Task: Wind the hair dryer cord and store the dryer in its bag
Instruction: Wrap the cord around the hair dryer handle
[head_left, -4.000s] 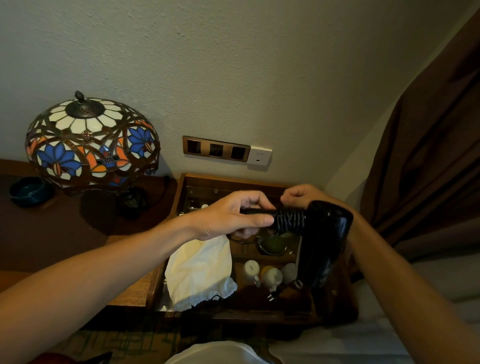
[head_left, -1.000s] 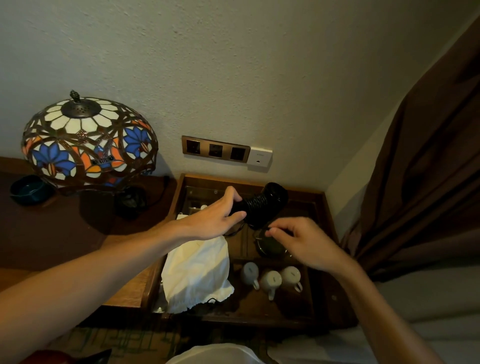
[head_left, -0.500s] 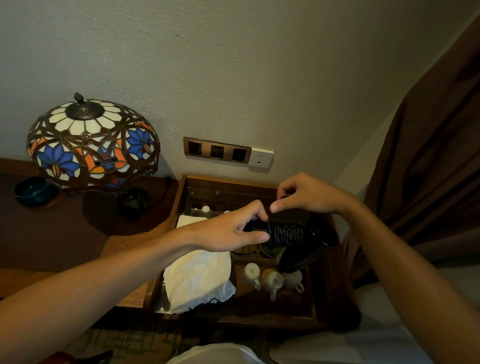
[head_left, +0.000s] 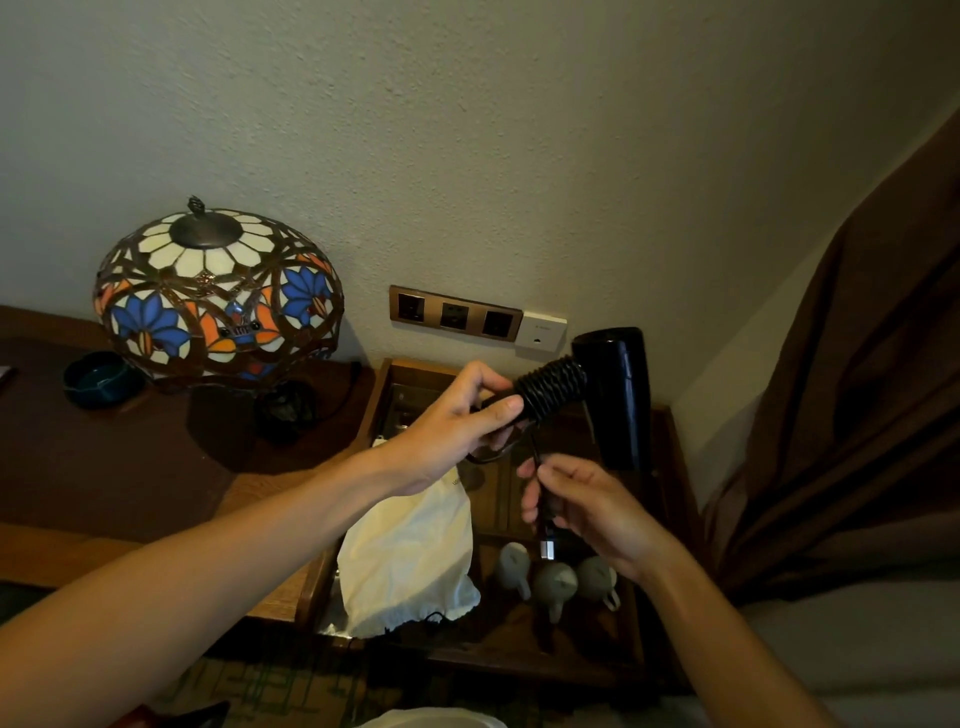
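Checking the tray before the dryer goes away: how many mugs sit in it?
3, in a row at the tray's near end: left mug, middle mug, right mug, partly behind the right hand. Others may be hidden.

Wooden tray (head_left: 670, 519) holds cloth bag (head_left: 410, 551), three cups (head_left: 555, 584).

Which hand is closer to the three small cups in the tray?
Right. The right hand, pinching the plug end of the cord, hangs just above the cups. The left hand sits higher and further left, gripping the hair dryer handle.
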